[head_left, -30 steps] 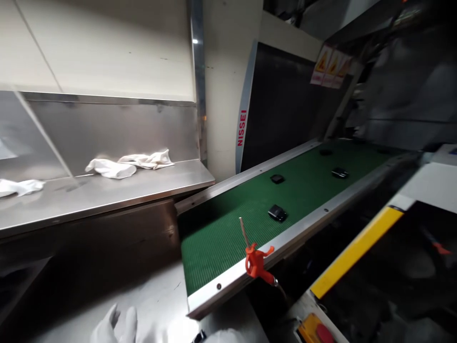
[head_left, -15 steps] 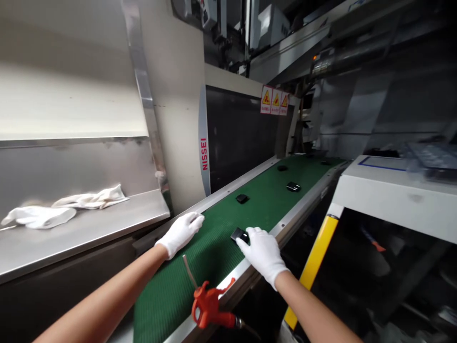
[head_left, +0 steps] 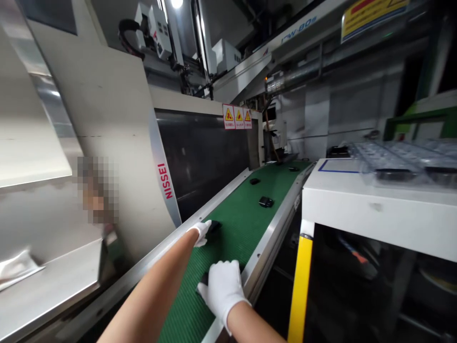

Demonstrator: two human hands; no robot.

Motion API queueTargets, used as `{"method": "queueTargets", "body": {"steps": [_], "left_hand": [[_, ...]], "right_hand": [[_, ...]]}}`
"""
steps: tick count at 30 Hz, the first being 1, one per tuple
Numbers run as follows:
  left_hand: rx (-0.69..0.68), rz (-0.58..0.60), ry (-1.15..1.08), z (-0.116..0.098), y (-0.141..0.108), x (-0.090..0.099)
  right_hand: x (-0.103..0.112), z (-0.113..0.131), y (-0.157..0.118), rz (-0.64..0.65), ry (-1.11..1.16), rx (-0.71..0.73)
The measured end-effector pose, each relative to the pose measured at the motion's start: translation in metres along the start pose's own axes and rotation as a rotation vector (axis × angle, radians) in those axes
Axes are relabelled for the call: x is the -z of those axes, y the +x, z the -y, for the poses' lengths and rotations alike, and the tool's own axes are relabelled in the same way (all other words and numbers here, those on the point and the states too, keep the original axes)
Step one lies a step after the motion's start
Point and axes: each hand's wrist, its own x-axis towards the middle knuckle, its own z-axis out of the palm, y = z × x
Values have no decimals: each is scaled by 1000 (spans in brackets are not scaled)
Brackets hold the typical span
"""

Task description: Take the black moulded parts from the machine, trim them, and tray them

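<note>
Both of my hands wear white gloves over a green ribbed conveyor belt (head_left: 243, 238). My left hand (head_left: 202, 233) reaches forward to the belt's left side, its fingers closed at the near end of a small black plastic part (head_left: 214, 226). That part is blurred, and the fingertips are partly hidden. Nearer to me, my right hand (head_left: 225, 287) is wrapped over another black plastic part (head_left: 203, 284); only its left end shows beside the thumb. Farther along the belt lie more black parts, one shiny (head_left: 266, 202), one smaller (head_left: 254, 181) and one near the far end (head_left: 293, 169).
Metal rails (head_left: 266, 243) edge the belt. A beige NISSEI machine (head_left: 117, 143) with a dark door (head_left: 203, 157) stands left. At right, a white table (head_left: 357, 200) on a yellow leg (head_left: 300, 286) bears clear plastic trays (head_left: 400, 157). A white cloth (head_left: 19, 267) lies on the metal ledge.
My view has swung right. My left hand has gone forward from the belt's edge to the black part. My right hand has closed further over its part. The orange air gun has left view.
</note>
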Motion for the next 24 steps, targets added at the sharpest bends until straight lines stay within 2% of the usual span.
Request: {"method": "queueTargets", "body": {"steps": [3,6,15,20,24], "left_hand": [[96,-3,-28,-3,17,-12],[81,-4,-35,-7,30,-19],[-241,-10,-73,-11,47,-42],[-355,56,-145,-12,45,-52],[-391,64,-234,-15,29,-47]], "right_hand": [[-1,4,4,47,-40,36],[-5,12,6,84,-77,93],[-23,39,13,250,-72,296],[-28,43,20,256,80,178],[-22,40,11,235,66,103]]}}
